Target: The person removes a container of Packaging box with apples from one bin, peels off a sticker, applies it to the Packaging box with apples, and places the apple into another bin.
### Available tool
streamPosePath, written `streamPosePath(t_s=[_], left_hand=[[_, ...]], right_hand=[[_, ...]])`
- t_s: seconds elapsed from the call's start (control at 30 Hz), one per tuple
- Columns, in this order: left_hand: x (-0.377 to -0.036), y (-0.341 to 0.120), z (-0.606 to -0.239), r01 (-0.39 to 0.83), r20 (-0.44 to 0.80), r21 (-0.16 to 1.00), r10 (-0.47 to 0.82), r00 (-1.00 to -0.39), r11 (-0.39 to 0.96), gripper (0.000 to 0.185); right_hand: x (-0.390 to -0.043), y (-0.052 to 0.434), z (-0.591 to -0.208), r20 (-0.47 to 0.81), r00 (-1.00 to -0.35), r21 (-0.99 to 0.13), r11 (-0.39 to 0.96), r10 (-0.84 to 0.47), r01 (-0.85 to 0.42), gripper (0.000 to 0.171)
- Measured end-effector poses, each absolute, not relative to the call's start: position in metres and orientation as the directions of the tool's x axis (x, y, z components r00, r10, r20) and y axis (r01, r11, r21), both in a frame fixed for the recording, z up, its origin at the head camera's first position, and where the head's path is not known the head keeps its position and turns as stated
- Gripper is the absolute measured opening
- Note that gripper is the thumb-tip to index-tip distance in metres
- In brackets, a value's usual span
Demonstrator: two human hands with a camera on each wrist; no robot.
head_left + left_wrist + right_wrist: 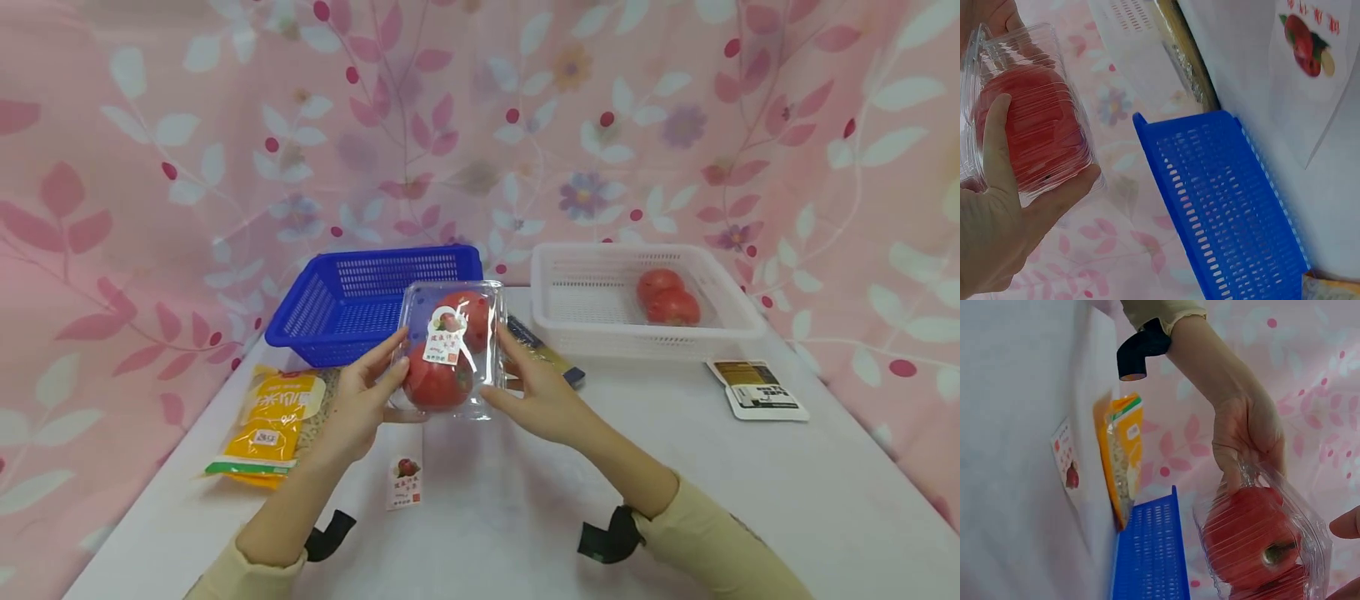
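A clear plastic clamshell box (pixel 451 350) with red tomatoes inside and a paper label on its lid is held up above the white table (pixel 525 500). My left hand (pixel 367 392) grips its left side, thumb across the front. My right hand (pixel 536 387) holds its right side with fingers along the edge. The left wrist view shows the box (pixel 1025 119) with my thumb (pixel 997 150) pressed on it. In the right wrist view the box (pixel 1260 537) shows a tomato stem, with the left hand (pixel 1244 434) behind it.
A blue basket (pixel 367 300) stands behind the box. To the right a white basket (pixel 637 300) holds two loose tomatoes (pixel 666 297). A yellow packet (pixel 273 425), a loose tomato label (pixel 405 482), a dark flat pack (pixel 543 350) and a small card packet (pixel 757 390) lie on the table.
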State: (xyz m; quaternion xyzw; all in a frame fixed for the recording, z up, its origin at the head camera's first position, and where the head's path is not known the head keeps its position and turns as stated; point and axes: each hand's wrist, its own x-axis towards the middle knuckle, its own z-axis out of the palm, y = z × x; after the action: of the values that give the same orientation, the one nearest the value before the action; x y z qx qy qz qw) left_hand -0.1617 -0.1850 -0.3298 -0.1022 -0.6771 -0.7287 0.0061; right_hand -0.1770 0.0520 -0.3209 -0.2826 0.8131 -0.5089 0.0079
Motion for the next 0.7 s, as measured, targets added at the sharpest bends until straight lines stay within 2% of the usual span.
streamPosePath(t_s=[0.2, 0.33, 0.5, 0.7], left_hand=[[-0.184, -0.21, -0.311, 0.214, 0.214, 0.977, 0.044, -0.976, 0.004, 0.05], [-0.204, -0.222, -0.302, 0.255, 0.258, 0.965, -0.036, -0.966, 0.06, 0.051], [-0.228, -0.236, -0.297, 0.27, 0.311, 0.932, -0.147, -0.939, 0.243, 0.049], [-0.257, -0.248, -0.304, 0.24, 0.429, 0.81, -0.263, -0.864, 0.535, 0.048]], right_hand=[[-0.211, 0.019, -0.305, 0.279, -0.832, -0.825, 0.324, -0.479, -0.463, 0.082], [-0.233, -0.003, -0.289, 0.252, -0.847, -0.805, 0.385, -0.468, -0.452, 0.082], [-0.259, -0.033, -0.278, 0.213, -0.87, -0.778, 0.462, -0.444, -0.426, 0.083], [-0.288, -0.065, -0.284, 0.227, -0.878, -0.784, 0.456, -0.422, -0.422, 0.087]])
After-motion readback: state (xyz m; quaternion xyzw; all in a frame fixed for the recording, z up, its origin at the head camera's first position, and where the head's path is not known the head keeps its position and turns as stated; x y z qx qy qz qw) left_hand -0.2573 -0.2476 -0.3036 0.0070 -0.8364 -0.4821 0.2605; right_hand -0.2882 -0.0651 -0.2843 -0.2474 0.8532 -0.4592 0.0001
